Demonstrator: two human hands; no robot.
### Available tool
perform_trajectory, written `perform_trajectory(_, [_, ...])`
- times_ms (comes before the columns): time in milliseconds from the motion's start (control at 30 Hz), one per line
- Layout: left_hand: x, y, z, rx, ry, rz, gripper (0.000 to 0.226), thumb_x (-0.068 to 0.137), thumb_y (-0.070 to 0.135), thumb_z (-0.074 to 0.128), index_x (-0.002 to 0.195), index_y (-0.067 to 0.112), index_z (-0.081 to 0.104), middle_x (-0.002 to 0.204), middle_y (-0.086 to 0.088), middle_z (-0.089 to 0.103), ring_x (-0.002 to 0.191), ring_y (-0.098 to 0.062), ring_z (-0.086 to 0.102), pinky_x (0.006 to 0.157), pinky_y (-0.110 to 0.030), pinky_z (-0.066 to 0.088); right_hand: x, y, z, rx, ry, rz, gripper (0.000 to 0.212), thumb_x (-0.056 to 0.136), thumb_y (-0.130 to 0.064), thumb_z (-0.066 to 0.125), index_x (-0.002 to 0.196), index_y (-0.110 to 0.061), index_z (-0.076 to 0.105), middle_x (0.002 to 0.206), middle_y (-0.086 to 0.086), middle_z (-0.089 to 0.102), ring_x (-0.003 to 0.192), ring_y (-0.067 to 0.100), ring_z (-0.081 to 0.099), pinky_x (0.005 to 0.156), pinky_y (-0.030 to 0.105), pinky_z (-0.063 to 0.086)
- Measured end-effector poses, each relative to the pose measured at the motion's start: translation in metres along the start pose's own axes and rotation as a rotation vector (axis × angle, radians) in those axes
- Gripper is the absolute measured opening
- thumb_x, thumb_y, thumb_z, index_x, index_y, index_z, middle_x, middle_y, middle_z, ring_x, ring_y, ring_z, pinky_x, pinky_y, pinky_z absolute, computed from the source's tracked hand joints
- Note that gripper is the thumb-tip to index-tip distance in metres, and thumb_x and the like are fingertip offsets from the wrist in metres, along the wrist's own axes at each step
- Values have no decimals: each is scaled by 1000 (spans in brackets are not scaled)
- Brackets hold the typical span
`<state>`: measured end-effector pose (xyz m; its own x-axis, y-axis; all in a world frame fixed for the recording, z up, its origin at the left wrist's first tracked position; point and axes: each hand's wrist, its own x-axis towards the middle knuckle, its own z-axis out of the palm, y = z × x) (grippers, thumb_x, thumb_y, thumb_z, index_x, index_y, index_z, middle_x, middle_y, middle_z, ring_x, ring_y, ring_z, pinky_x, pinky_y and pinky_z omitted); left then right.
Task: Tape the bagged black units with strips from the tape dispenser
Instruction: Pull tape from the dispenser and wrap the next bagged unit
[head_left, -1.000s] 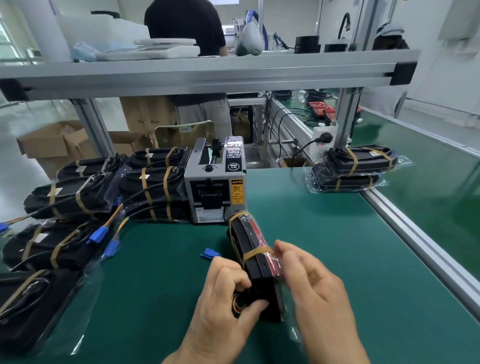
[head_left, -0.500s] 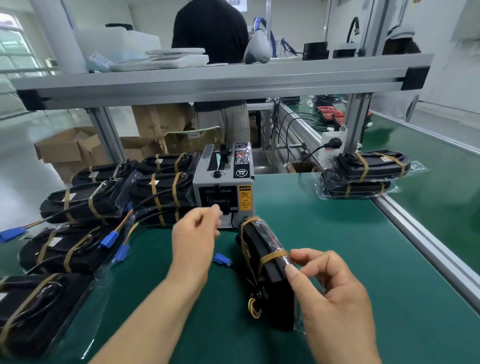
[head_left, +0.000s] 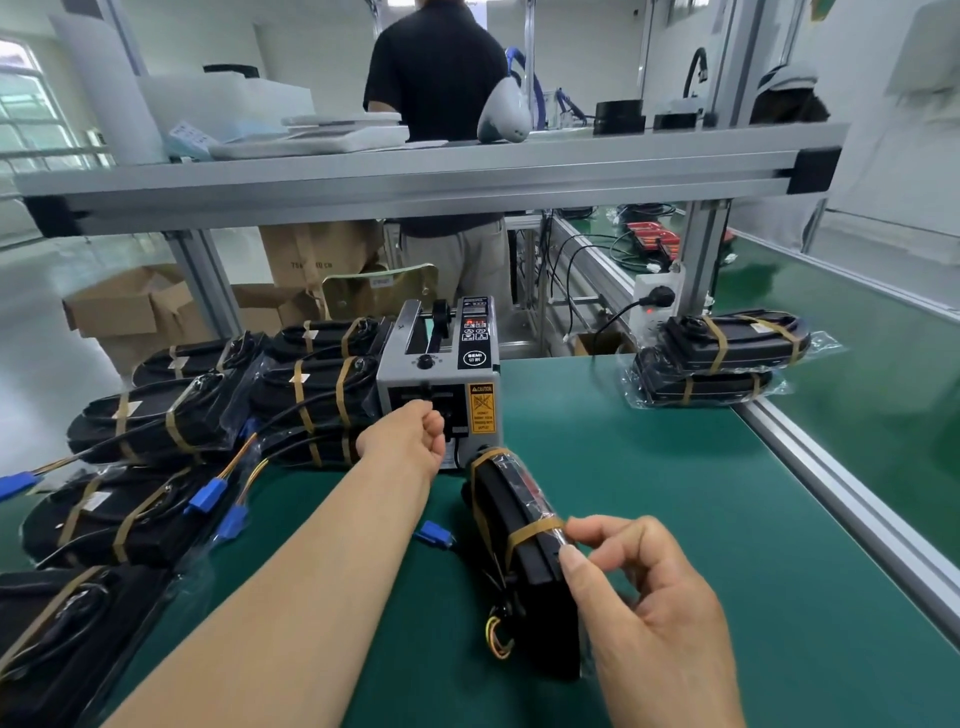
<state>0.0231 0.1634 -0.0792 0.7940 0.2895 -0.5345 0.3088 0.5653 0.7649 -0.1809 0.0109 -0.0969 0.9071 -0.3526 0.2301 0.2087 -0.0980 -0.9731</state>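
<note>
A bagged black unit (head_left: 519, 525) lies lengthwise on the green mat in front of me, with two brown tape bands around it and coloured wires at its near end. My right hand (head_left: 654, 618) grips its right edge at the nearer band, thumb and fingers pinched on the bag. The grey tape dispenser (head_left: 436, 364) stands just behind the unit. My left hand (head_left: 410, 441) reaches to the dispenser's front outlet, its fingers pinched together there on a tape strip that the fingers mostly hide.
Several taped bagged units (head_left: 311, 395) with blue connectors (head_left: 208, 493) are piled at the left. Two stacked units (head_left: 727, 353) sit at the right by the aluminium rail (head_left: 831, 467). A shelf beam (head_left: 415, 182) crosses overhead; a person (head_left: 441, 104) stands behind it.
My left hand left the unit and reached forward to the dispenser's outlet. My right hand kept hold of the unit and steadied it.
</note>
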Motion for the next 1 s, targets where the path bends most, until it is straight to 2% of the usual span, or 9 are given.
perform_trajectory(100, [-11,-3,1,-68,12,30,11,92,13,62,82,13,58,61,4,55,48,-4,47,48,-19,39,0,-1,-1,10,-11,31,25,81,-7,73,67,-20,57,92,-17,73,84,-2,67,66,13,50])
perform_trajectory(167, [-30,-5,-6,-21,-49,114,18,91,12,63,74,14,57,60,4,53,48,-4,46,50,-18,40,0,-1,-3,24,-5,34,24,80,-8,73,67,-19,57,92,-16,74,88,-2,67,68,9,49])
perform_trajectory(233, [-62,-7,-23,99,-245,213,17,90,12,64,73,14,60,60,3,55,49,-5,48,52,-19,44,-1,0,-4,39,-3,43,24,80,-9,74,67,-19,56,92,-15,74,86,-2,68,68,12,50])
perform_trajectory(333, [-113,-6,-57,356,-725,279,15,85,19,67,70,17,67,67,1,55,56,-8,50,56,-20,47,-1,1,-4,70,-14,56,28,82,-6,74,65,-18,55,90,-12,74,76,0,69,62,18,53])
perform_trajectory(400, [-137,-7,-69,551,-888,281,12,80,22,68,69,20,68,68,0,54,60,-9,50,60,-20,47,-2,0,-3,116,-22,63,31,82,-3,74,63,-16,54,87,-8,74,67,1,69,56,16,53])
perform_trajectory(600, [-149,-22,-67,908,-787,372,23,89,11,65,67,19,64,62,7,58,60,-7,46,58,-16,40,-4,-2,-3,154,-31,42,30,83,-8,74,63,-18,54,88,-5,75,71,5,71,56,15,53])
perform_trajectory(767, [-149,-24,-66,952,-765,371,25,87,14,68,63,22,66,64,7,59,57,-4,45,56,-14,39,-4,4,-5,119,-41,48,25,87,-12,70,69,-21,56,92,-5,75,86,12,71,70,25,53])
perform_trajectory(900, [-150,-31,-68,939,-732,398,21,85,16,70,64,22,68,64,8,61,55,1,49,55,-9,39,-4,4,-5,118,-33,56,29,90,-8,68,69,-23,56,92,-3,75,87,14,71,76,30,51])
perform_trajectory(1000, [-150,-37,-68,902,-695,420,20,84,16,70,65,20,69,62,9,61,52,2,48,53,-8,38,-5,2,-4,114,-31,58,25,89,-16,69,69,-23,56,92,-4,75,88,15,71,78,35,52])
